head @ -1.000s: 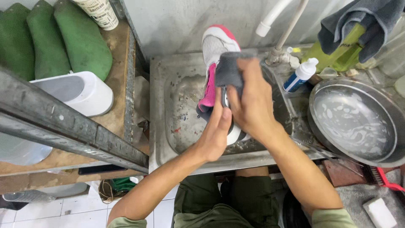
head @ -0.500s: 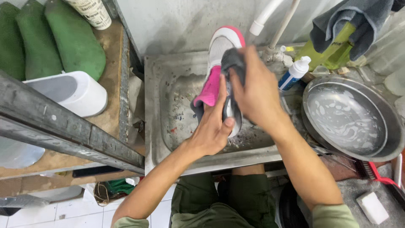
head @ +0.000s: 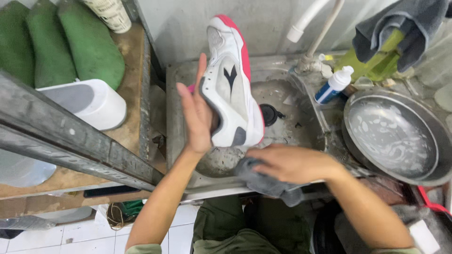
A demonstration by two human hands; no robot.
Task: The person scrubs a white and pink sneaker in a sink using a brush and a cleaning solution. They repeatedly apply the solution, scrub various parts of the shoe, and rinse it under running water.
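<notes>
My left hand (head: 197, 113) holds a white sneaker with a pink sole edge (head: 231, 84) up over the metal sink (head: 301, 108), its side facing me. My fingers are flat against the shoe's opening side. Just below the shoe's heel, at the sink's front rim, my right hand (head: 292, 163) grips a grey cloth (head: 263, 181). The cloth is off the shoe.
A round metal basin of soapy water (head: 395, 136) sits right of the sink. A blue-and-white bottle (head: 333, 85) stands by the tap pipe (head: 315, 42). A grey towel (head: 405, 23) hangs at top right. Green shoe forms (head: 89, 42) and a white container (head: 89, 101) rest on the left shelf.
My right hand has come off the shoe with the cloth and dropped to the sink's front rim. My left hand has turned the shoe, showing its white side.
</notes>
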